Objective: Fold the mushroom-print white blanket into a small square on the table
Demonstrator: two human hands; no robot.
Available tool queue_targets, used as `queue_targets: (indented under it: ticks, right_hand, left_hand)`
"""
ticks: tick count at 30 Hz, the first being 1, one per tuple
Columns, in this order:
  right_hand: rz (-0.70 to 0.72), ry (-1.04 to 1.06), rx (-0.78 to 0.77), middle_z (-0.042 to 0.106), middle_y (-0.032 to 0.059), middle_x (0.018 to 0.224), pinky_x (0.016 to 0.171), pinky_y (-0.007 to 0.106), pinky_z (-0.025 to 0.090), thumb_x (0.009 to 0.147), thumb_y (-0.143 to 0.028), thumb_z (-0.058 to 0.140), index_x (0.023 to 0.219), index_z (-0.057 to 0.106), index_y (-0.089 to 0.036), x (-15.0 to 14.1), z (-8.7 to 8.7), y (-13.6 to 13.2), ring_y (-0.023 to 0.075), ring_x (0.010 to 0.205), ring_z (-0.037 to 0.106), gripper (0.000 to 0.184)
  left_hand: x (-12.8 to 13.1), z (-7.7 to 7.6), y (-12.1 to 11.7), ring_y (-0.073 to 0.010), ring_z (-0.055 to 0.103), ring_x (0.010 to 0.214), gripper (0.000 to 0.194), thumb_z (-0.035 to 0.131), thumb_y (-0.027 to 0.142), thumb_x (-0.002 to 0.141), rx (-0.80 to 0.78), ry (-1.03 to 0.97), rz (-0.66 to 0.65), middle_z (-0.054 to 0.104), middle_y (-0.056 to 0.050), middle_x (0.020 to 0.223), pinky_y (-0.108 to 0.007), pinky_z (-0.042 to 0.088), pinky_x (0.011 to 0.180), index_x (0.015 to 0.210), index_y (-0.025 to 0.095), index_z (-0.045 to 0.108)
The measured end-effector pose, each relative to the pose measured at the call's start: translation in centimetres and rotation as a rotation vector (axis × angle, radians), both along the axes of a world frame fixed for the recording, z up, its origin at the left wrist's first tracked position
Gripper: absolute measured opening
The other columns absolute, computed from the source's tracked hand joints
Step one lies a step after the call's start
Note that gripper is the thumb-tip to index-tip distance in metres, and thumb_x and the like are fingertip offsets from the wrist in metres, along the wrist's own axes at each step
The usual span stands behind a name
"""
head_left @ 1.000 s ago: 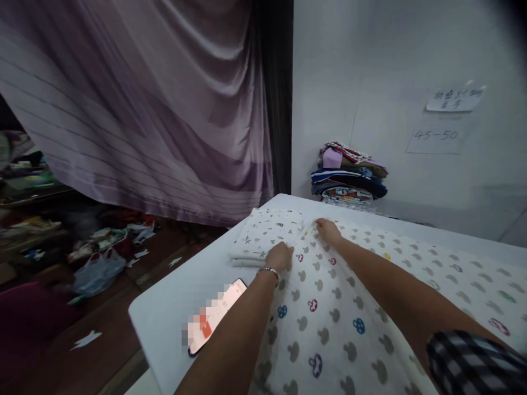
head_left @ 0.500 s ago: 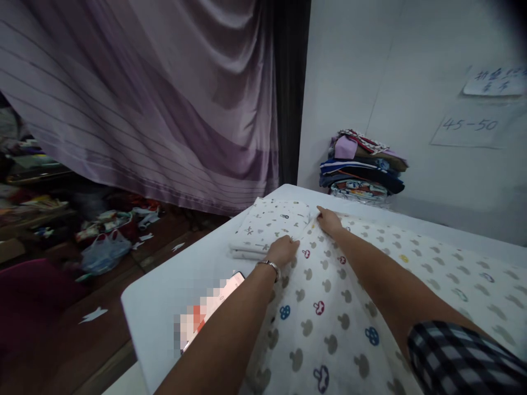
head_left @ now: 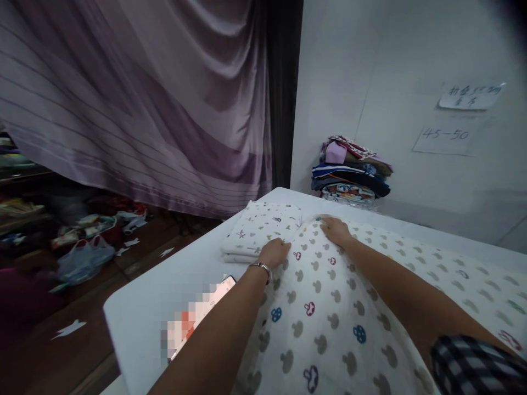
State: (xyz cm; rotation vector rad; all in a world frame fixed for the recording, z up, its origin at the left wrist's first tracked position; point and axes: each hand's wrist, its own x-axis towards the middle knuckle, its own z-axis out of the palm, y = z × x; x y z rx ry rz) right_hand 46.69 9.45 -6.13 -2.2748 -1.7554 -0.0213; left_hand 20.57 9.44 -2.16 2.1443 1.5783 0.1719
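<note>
A large white cloth (head_left: 321, 307) printed with grey, blue and red mushroom shapes spreads over the table and hangs toward me. My left hand (head_left: 275, 252), with a bracelet on its wrist, pinches the cloth's left edge. Farther off, my right hand (head_left: 335, 229) is closed on the cloth near its far edge; its fingertips are partly lost against the fabric. Just beyond my left hand lies a folded white cloth (head_left: 263, 225) with small printed figures, stacked in layers. A phone (head_left: 206, 312), its screen lit and partly pixelated, rests to the left of my left forearm.
The white table (head_left: 135, 312) has its left edge above a brown floor. A pile of folded fabrics (head_left: 349, 170) stands behind it by the wall. A purple curtain (head_left: 185, 109) hangs at the back left. A plastic bag (head_left: 84, 258) and paper scraps lie on the floor.
My right hand has shifted right along the cloth's far edge, away from my left hand, and the cloth there is spread wider. The view has turned slightly right.
</note>
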Motion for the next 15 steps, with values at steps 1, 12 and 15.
queue_targets:
  ticks: [1,12,15]
  right_hand:
    - [0.009,-0.003,-0.014,0.045,0.0067,0.139,0.101,0.043,0.031,0.092,-0.038,0.035,0.13,0.049,-0.025,0.1,-0.1,0.3,0.0252,0.126,0.038,0.042]
    - [0.084,-0.001,-0.112,0.036,0.0089,0.146,0.105,0.053,0.021,0.094,-0.043,0.033,0.134,0.046,-0.025,-0.5,-0.3,-1.2,0.0263,0.135,0.027,0.045]
    - [0.121,0.013,-0.129,0.035,0.0081,0.147,0.105,0.056,0.022,0.094,-0.045,0.033,0.133,0.046,-0.026,-1.3,-0.1,-2.3,0.0267,0.135,0.026,0.045]
  left_hand:
    - [0.0,0.0,0.0,-0.0242,0.061,0.1,0.032,0.042,0.043,0.086,0.002,0.006,0.0,0.068,-0.011,0.104,-0.03,0.043,0.079,0.088,0.019,0.062]
    - [0.0,-0.1,-0.1,-0.023,0.061,0.1,0.033,0.04,0.044,0.088,0.01,0.019,0.011,0.068,-0.01,0.104,-0.028,0.043,0.077,0.091,0.019,0.061]
    - [0.1,0.0,-0.3,-0.0231,0.062,0.099,0.032,0.04,0.043,0.087,0.007,0.024,0.026,0.068,-0.01,0.104,-0.028,0.043,0.077,0.092,0.019,0.061]
